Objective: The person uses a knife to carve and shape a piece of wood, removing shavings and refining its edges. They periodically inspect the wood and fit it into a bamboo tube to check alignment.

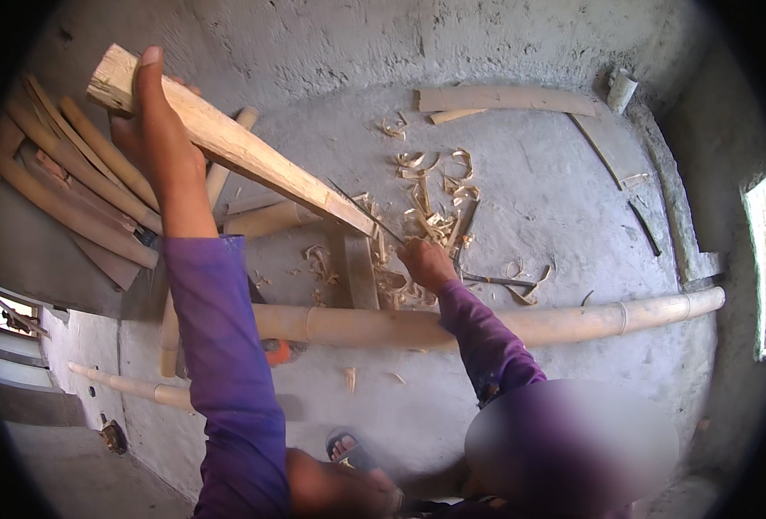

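Note:
My left hand [160, 143] is closed around the upper end of a long squared piece of pale wood [253, 160], thumb along the near face. The wood slants down to the right, its lower end close to my right hand. My right hand [426, 262] is closed on a knife, its grip hidden in the fingers. The thin dark knife blade [361, 206] lies across the wood near its lower end; whether it touches cannot be told. Curled wood shavings [426, 203] lie on the floor just beyond my right hand.
A long bamboo pole [556, 324] lies across the floor before me. Split bamboo pieces [71, 186] are heaped at the left. A flat board [504, 99] rests by the far wall, near a short pipe [622, 91]. An orange-handled thing [277, 352] lies beside the pole.

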A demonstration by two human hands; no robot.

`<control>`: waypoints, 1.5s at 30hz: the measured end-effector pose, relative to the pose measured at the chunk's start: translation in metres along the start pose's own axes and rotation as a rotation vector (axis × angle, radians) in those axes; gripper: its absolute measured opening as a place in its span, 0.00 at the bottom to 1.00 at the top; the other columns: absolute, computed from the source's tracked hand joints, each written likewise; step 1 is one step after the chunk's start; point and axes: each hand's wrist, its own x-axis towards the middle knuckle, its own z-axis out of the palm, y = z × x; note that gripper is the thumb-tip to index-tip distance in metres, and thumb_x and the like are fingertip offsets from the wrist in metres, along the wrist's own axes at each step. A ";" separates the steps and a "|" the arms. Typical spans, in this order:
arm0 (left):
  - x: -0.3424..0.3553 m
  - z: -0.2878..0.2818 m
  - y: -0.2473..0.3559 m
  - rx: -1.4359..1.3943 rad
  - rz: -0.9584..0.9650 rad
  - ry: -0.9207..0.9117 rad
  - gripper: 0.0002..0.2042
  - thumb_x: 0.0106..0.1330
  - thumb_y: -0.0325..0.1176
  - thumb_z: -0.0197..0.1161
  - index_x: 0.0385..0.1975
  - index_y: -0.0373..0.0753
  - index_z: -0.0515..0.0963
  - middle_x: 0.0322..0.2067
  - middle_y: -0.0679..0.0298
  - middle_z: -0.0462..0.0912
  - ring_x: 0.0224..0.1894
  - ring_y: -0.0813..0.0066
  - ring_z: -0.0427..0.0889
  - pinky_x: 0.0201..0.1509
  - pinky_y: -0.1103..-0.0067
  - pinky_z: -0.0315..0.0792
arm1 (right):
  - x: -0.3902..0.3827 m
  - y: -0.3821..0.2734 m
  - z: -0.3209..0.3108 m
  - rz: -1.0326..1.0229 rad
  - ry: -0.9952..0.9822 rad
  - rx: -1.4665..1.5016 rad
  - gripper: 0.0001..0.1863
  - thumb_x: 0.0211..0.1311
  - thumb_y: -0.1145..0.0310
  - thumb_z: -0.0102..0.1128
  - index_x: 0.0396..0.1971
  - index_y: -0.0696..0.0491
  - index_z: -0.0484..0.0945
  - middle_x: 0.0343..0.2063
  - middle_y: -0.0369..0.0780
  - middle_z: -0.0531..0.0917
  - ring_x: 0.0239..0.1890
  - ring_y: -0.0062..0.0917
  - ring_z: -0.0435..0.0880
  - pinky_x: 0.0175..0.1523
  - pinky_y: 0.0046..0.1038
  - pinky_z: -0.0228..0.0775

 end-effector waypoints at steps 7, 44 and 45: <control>0.004 -0.023 0.000 0.018 0.036 0.061 0.21 0.61 0.41 0.76 0.42 0.30 0.78 0.28 0.61 0.79 0.24 0.73 0.79 0.30 0.76 0.77 | -0.006 0.010 0.008 0.001 0.071 0.060 0.22 0.74 0.51 0.54 0.37 0.58 0.79 0.29 0.55 0.84 0.38 0.56 0.85 0.44 0.52 0.75; -0.016 -0.031 0.020 -0.010 0.039 -0.097 0.15 0.67 0.40 0.71 0.36 0.33 0.81 0.29 0.62 0.84 0.31 0.74 0.82 0.39 0.76 0.75 | -0.083 -0.161 -0.041 -0.151 0.286 0.417 0.18 0.75 0.58 0.59 0.51 0.57 0.72 0.18 0.48 0.78 0.21 0.47 0.82 0.28 0.44 0.69; -0.017 -0.030 0.020 -0.024 0.071 -0.136 0.15 0.67 0.40 0.70 0.36 0.33 0.81 0.29 0.62 0.83 0.31 0.73 0.82 0.38 0.76 0.75 | -0.083 -0.161 -0.040 -0.281 0.328 0.490 0.19 0.74 0.58 0.60 0.54 0.57 0.71 0.18 0.49 0.78 0.22 0.50 0.82 0.27 0.47 0.68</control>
